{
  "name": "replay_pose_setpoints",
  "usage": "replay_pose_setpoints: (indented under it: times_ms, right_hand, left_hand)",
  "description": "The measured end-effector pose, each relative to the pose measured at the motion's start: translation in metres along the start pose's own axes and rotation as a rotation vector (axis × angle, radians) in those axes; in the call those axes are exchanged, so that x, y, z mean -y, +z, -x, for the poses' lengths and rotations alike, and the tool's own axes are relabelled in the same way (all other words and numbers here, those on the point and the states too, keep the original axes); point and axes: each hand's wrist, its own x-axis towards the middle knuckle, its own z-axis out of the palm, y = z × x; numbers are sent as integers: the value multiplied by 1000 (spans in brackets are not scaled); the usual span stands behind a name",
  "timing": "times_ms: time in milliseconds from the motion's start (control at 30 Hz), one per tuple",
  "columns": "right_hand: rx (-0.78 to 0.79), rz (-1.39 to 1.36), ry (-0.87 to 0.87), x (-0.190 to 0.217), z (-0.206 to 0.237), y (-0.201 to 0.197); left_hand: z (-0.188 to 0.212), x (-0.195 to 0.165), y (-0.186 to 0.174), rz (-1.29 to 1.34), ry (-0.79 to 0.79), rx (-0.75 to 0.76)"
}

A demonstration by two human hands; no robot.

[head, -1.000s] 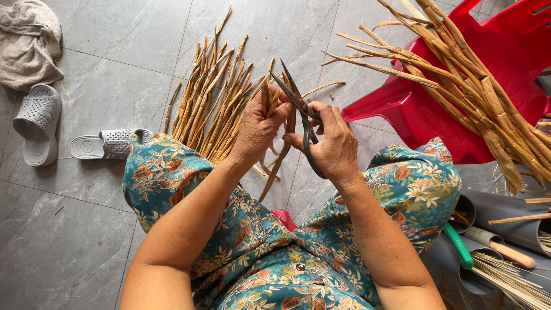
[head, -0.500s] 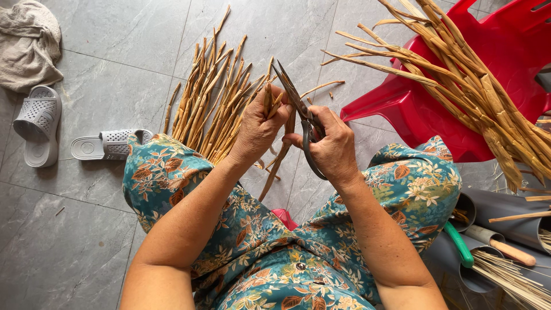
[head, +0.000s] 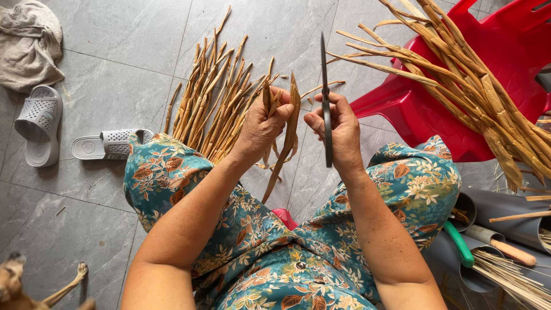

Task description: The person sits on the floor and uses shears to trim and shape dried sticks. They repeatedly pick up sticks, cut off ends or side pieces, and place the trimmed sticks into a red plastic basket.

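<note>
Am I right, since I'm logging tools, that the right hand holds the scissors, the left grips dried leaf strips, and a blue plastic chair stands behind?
Not quite: the plastic chair is red, as the head view shows. The right hand does hold the scissors, and the left hand grips dried leaf strips.

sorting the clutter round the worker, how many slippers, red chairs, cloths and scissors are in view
grey slippers: 2
red plastic chair: 1
beige cloth: 1
scissors, in the right hand: 1
total: 5
</note>
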Motion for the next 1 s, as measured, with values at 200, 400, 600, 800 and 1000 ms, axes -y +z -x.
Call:
replay_pose_setpoints:
  times_ms: [200, 400, 600, 800, 1000]
  right_hand:
    - [67, -316, -23, -6, -1, 3]
    - [37, -135, -84, -8, -4, 4]
    - [82, -330, -71, -22, -9, 23]
    - [141, -270, -182, -26, 2, 58]
    - [3, 55, -112, -12, 8, 69]
  left_hand:
    - [2, -4, 11, 70, -58, 81]
    - [-4, -1, 16, -25, 40, 74]
    - [-12, 1, -12, -389, 429, 1]
    - [-6, 10, -13, 202, 95, -33]
    - [-2, 3, -8, 286, 90, -20]
